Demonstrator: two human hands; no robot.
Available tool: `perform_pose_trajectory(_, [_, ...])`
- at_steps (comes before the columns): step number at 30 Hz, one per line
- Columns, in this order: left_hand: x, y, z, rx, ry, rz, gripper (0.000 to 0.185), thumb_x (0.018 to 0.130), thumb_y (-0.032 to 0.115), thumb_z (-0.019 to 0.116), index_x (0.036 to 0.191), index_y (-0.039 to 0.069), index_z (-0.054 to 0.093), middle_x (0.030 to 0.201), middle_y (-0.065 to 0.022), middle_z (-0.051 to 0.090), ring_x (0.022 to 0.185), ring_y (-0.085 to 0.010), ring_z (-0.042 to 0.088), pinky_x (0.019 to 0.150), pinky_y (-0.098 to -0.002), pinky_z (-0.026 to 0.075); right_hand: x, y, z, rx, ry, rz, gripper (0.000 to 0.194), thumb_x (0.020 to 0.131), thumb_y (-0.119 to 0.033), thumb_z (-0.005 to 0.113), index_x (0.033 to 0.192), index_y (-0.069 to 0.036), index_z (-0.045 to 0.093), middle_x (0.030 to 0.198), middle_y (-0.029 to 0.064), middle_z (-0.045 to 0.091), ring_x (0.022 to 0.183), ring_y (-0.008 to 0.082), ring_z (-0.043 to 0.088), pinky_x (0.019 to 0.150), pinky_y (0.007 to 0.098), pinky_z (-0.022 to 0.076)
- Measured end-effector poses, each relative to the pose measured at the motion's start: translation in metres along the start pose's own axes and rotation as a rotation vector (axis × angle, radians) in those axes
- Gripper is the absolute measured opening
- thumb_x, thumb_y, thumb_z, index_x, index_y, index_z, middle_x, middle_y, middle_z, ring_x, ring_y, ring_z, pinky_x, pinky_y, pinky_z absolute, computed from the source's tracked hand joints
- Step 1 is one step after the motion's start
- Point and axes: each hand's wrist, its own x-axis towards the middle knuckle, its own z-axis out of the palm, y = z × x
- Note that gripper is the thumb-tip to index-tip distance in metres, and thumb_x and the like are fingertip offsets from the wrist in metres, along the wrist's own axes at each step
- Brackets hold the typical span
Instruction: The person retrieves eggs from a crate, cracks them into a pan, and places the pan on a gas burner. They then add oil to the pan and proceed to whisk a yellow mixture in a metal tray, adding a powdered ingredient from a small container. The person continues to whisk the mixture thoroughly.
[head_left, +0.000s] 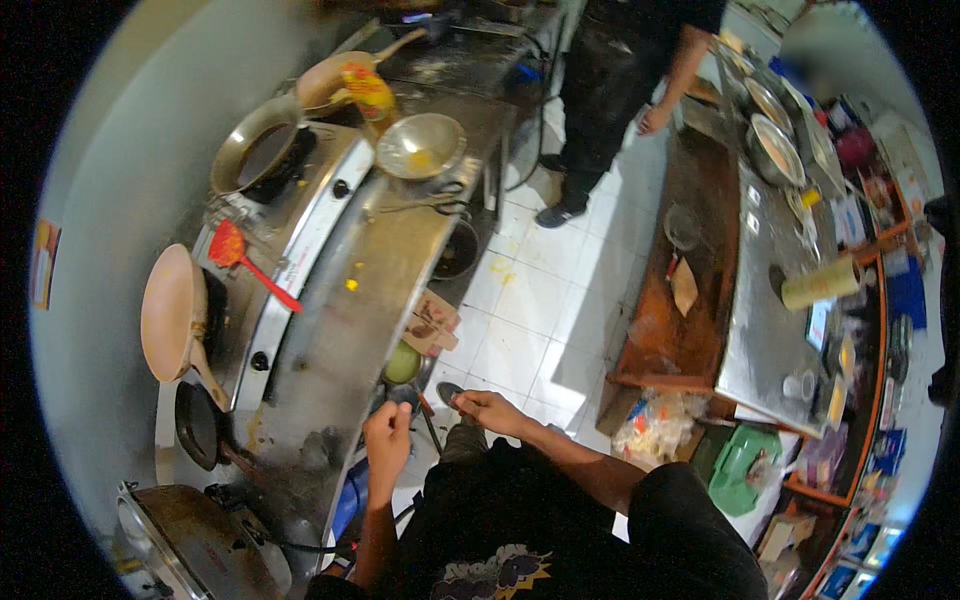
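My left hand (388, 436) is curled in beside the front edge of the steel counter (352, 330), with no object visible in it. Just to its right, my right hand (491, 412) has its fingertips drawn together in front of my body, and nothing shows in it either. Below the counter edge, close to both hands, are a green round item (403, 363) and a printed cardboard box (433, 322). On the two-burner gas stove (259, 330) lies a red spatula (259, 264). A pale pink frying pan (174, 311) rests on the near burner.
A wok (255, 146) holding dark liquid sits on the far burner. Beside it stand a metal bowl (421, 146) and scissors (450, 199). Another person (607, 97) stands in the tiled aisle (517, 315). Along the right runs a steel-topped table (765, 322) bearing bowls and a roll (821, 283).
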Motion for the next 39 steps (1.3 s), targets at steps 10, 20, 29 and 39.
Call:
perform_pose_trajectory(10, [-0.135, 0.117, 0.193, 0.209, -0.616, 0.120, 0.029, 0.092, 0.025, 0.073, 0.080, 0.000, 0.062, 0.068, -0.0198, 0.062, 0.061, -0.0392, 0.060, 0.058, -0.0457, 0.046, -0.224, 0.103, -0.114, 0.145, 0.396, -0.114, 0.034, 0.104, -0.031, 0.060, 0.127, -0.006, 0.065, 0.101, 0.0049, 0.070, 0.086, 0.0133, 0.064, 0.076, 0.0299, 0.0517])
perform_pose_trajectory(20, [-0.212, 0.190, 0.275, 0.196, -0.922, 0.553, 0.033, 0.084, 0.006, 0.066, 0.117, 0.005, 0.063, 0.129, -0.0249, 0.054, 0.122, -0.0429, 0.053, 0.099, -0.0480, 0.045, -0.422, 0.225, -0.174, 0.631, 0.933, -0.102, 0.029, 0.101, -0.017, 0.062, 0.126, -0.005, 0.061, 0.099, 0.0059, 0.065, 0.086, 0.0174, 0.066, 0.077, 0.0331, 0.0569])
perform_pose_trajectory(29, [-0.278, 0.259, 0.354, 0.113, -1.067, 1.004, 0.086, 0.083, 0.051, 0.076, 0.155, 0.018, 0.043, 0.168, -0.0217, 0.019, 0.154, -0.0459, 0.017, 0.122, -0.0621, 0.013, -0.412, 0.214, -0.127, 1.038, 0.386, -0.608, 0.064, 0.105, -0.054, 0.043, 0.149, -0.008, 0.040, 0.139, 0.0203, 0.054, 0.130, 0.0326, 0.052, 0.112, 0.0486, 0.0402])
perform_pose_trajectory(39, [-0.274, 0.233, 0.392, 0.104, -0.782, 0.905, 0.075, 0.097, 0.047, 0.055, 0.161, 0.016, 0.033, 0.169, -0.0162, 0.021, 0.156, -0.0391, 0.017, 0.124, -0.0582, 0.009, -0.443, 0.133, -0.088, 1.581, 0.016, -0.825, 0.073, 0.103, -0.063, 0.038, 0.156, -0.014, 0.031, 0.146, 0.0181, 0.047, 0.136, 0.0439, 0.046, 0.116, 0.0600, 0.0351])
